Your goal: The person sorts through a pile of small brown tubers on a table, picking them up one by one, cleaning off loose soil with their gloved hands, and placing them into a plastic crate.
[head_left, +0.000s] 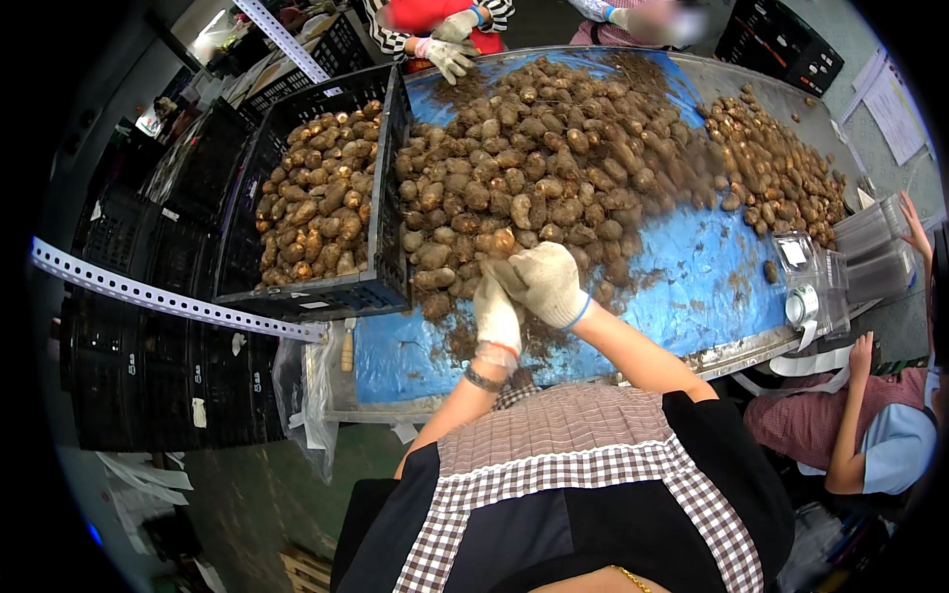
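Observation:
Both my hands wear pale knit gloves and meet at the near edge of a big heap of brown, earthy taro corms [554, 148]. Closed fingers of my left hand [496, 314] are around a small taro corm [502, 241], whose lighter, orange-tinted end shows just beyond them. Pressed close against it, my right hand [550, 284] is curled, its knuckles up; whatever lies inside that grip is hidden. Beneath the heap is a blue plastic sheet [682, 287] strewn with soil.
A black crate [390, 198] of taro corms stands at the left. A wooden-handled tool [347, 348] lies by it. At the right are a smaller heap of corms [776, 163], a tape roll [801, 305] and clear plastic containers [875, 252]. Co-workers' gloved hands [445, 57] are across the table; another person [850, 425] is at the right.

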